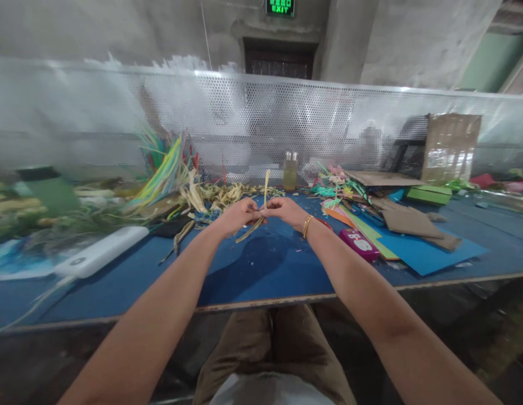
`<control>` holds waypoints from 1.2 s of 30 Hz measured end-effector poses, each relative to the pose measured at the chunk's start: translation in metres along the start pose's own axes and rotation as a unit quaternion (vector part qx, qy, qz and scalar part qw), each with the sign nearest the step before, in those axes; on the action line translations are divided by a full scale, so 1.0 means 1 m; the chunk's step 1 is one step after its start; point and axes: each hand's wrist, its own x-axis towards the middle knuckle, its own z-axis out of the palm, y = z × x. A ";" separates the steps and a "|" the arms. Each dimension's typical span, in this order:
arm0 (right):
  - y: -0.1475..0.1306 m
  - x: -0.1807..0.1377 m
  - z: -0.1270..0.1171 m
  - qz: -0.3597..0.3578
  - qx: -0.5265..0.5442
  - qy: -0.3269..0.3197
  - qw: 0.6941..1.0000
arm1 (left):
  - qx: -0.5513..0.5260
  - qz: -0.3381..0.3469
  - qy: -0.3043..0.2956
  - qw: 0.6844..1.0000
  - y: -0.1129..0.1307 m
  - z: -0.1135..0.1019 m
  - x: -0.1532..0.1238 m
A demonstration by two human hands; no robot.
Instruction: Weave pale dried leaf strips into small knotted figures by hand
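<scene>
Over the middle of the blue table my left hand and my right hand meet at the fingertips. Both pinch a pale yellow-green strip of dried husk or leaf. One end of the strip stands upright above the fingers; another piece hangs down to the lower left, below my left hand. Where the strip runs between the fingers is hidden. A gold-coloured bracelet circles my right wrist. Just behind my hands lies a heap of dried husks.
On the left are a white power strip, a bundle of coloured stems and a blurred green container. A bottle stands at the back. Right are a purple box, blue sheet and cardboard. Perforated metal screen behind.
</scene>
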 end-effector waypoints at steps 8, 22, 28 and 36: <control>0.004 0.005 0.001 0.036 0.021 0.061 0.997 | 0.018 0.031 -0.058 0.998 -0.003 -0.009 0.002; 0.007 0.006 -0.006 0.014 0.072 0.021 0.997 | -0.012 0.045 -0.028 0.999 0.002 -0.015 0.000; 0.007 0.007 -0.005 0.004 0.091 0.068 0.993 | 0.015 0.044 -0.043 0.998 0.004 -0.019 -0.004; 0.001 0.006 -0.008 0.022 0.087 0.073 0.993 | -0.077 -0.067 -0.070 0.992 0.014 -0.020 -0.011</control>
